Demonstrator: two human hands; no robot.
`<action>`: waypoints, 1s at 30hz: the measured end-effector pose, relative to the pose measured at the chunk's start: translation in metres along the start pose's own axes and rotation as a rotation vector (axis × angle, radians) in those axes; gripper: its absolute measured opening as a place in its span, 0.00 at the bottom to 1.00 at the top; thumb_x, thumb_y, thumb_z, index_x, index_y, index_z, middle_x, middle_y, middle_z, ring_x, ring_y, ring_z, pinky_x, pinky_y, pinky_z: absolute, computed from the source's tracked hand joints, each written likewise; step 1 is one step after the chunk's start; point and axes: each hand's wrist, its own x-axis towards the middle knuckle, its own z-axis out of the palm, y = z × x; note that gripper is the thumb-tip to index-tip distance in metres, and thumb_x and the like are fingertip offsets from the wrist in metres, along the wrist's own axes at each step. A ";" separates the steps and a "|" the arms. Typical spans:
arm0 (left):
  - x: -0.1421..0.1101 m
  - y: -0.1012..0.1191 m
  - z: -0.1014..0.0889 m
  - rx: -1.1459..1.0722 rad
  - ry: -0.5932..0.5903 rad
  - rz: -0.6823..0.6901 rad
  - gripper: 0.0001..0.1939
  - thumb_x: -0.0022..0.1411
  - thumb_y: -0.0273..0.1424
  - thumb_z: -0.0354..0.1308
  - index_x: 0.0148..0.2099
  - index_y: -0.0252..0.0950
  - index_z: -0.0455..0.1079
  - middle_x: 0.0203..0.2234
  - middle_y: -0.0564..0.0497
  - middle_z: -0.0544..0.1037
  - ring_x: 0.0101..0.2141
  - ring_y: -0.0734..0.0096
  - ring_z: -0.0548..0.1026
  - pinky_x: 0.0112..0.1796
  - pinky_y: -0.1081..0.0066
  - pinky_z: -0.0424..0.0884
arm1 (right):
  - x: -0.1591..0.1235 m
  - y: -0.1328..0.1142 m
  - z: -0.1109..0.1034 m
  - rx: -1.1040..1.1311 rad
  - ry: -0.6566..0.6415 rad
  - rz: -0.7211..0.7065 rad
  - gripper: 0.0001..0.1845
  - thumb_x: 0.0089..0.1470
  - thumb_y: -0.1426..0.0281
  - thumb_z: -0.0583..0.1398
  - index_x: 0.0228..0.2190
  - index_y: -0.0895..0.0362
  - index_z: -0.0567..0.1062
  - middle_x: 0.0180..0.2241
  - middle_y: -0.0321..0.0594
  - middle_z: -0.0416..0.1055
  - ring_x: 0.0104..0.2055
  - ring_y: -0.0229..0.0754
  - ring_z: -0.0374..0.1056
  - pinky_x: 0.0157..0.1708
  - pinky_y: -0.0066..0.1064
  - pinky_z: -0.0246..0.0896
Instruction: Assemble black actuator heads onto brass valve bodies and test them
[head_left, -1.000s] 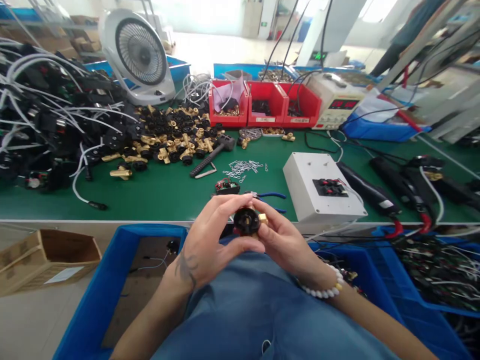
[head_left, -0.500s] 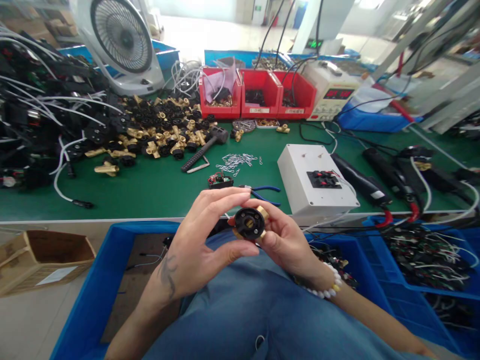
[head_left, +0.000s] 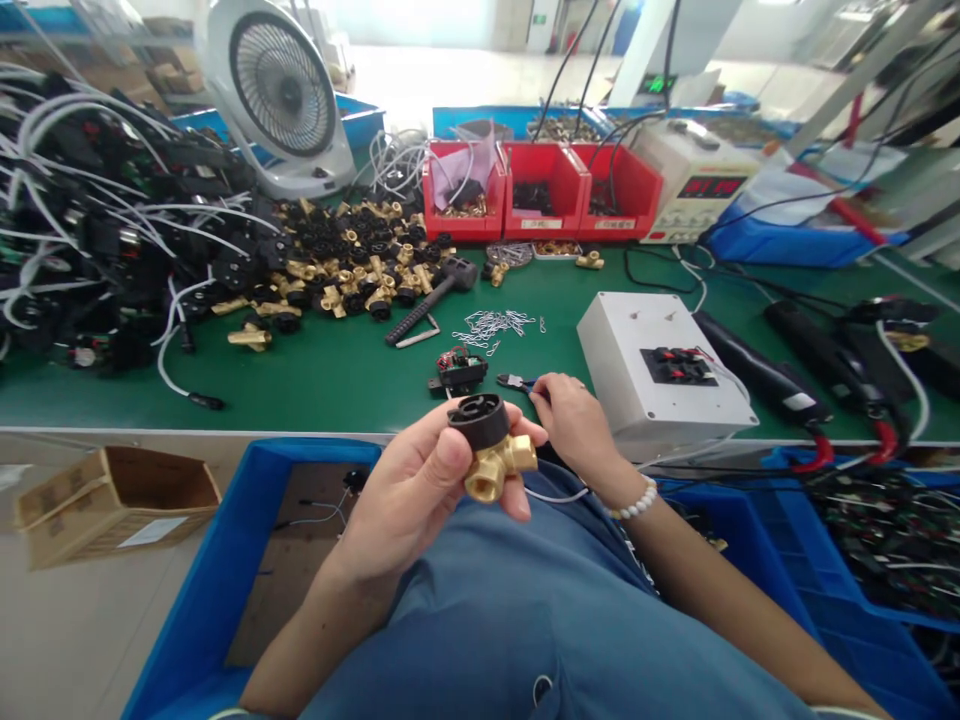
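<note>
In my left hand (head_left: pixel 420 475) is a brass valve body (head_left: pixel 495 468) with a round black plastic collar on top, gripped between thumb and fingers. Its brass ports point right and toward me. My right hand (head_left: pixel 574 415) is at the table's front edge, fingers closed around the blue handles of the cutting pliers (head_left: pixel 517 382); most of the handles are hidden beneath it. Just left of the plier jaws lies a small black housing with a circuit board and red wires (head_left: pixel 459 370). Behind it are several silver spring clips (head_left: pixel 495 326).
A black mallet (head_left: pixel 431 300) and a heap of brass valve bodies (head_left: pixel 360 265) lie to the left. The grey switch box (head_left: pixel 630 340) stands right of my right hand. Red bins (head_left: pixel 544 200) and a power supply (head_left: pixel 694 185) line the back. Blue crates (head_left: pixel 187 590) flank me below.
My right hand has let go of the valve body and moved right and forward onto the pliers. My left hand now holds the valve body alone, turned with its collar upward.
</note>
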 end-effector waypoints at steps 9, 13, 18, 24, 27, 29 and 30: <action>0.000 -0.001 0.002 -0.018 -0.006 -0.003 0.18 0.69 0.43 0.61 0.54 0.39 0.77 0.47 0.47 0.82 0.31 0.77 0.80 0.35 0.77 0.79 | -0.005 0.001 -0.004 0.129 -0.028 0.054 0.08 0.59 0.70 0.61 0.29 0.55 0.68 0.34 0.47 0.72 0.41 0.50 0.68 0.43 0.37 0.61; 0.000 -0.003 0.001 0.142 0.035 0.101 0.14 0.67 0.38 0.64 0.54 0.43 0.75 0.50 0.49 0.79 0.36 0.76 0.79 0.40 0.75 0.79 | -0.007 0.002 -0.015 0.337 -0.056 0.117 0.15 0.64 0.58 0.55 0.30 0.56 0.67 0.23 0.35 0.64 0.26 0.39 0.60 0.28 0.31 0.55; 0.004 -0.008 -0.010 0.317 0.110 0.123 0.15 0.65 0.42 0.66 0.52 0.46 0.75 0.56 0.51 0.76 0.50 0.69 0.77 0.52 0.73 0.73 | -0.027 -0.016 -0.057 1.174 -0.299 0.150 0.27 0.62 0.44 0.56 0.34 0.56 0.71 0.16 0.21 0.42 0.16 0.30 0.37 0.18 0.25 0.41; 0.010 -0.015 -0.015 0.192 -0.165 -0.127 0.24 0.58 0.52 0.67 0.47 0.39 0.77 0.45 0.45 0.79 0.41 0.64 0.77 0.43 0.69 0.73 | -0.047 -0.040 -0.074 1.659 -0.525 0.191 0.20 0.61 0.54 0.65 0.33 0.59 0.73 0.14 0.20 0.43 0.15 0.26 0.35 0.18 0.21 0.40; 0.011 -0.015 -0.014 0.139 -0.156 -0.113 0.22 0.59 0.50 0.68 0.46 0.39 0.76 0.36 0.49 0.78 0.33 0.73 0.73 0.35 0.76 0.69 | -0.050 -0.042 -0.080 1.647 -0.587 0.217 0.20 0.61 0.53 0.64 0.33 0.58 0.72 0.14 0.20 0.40 0.15 0.26 0.33 0.17 0.21 0.40; 0.011 -0.012 -0.014 0.150 -0.148 -0.064 0.22 0.60 0.50 0.66 0.46 0.39 0.76 0.36 0.49 0.78 0.33 0.72 0.73 0.35 0.75 0.70 | -0.053 -0.042 -0.088 1.620 -0.583 0.223 0.22 0.60 0.49 0.63 0.32 0.56 0.72 0.14 0.20 0.38 0.15 0.27 0.32 0.17 0.22 0.40; 0.010 -0.009 -0.015 0.196 -0.144 -0.035 0.22 0.61 0.51 0.65 0.46 0.39 0.77 0.39 0.47 0.78 0.36 0.69 0.75 0.38 0.73 0.71 | -0.056 -0.042 -0.093 1.610 -0.565 0.216 0.23 0.61 0.47 0.62 0.32 0.55 0.72 0.14 0.20 0.37 0.14 0.27 0.32 0.17 0.22 0.40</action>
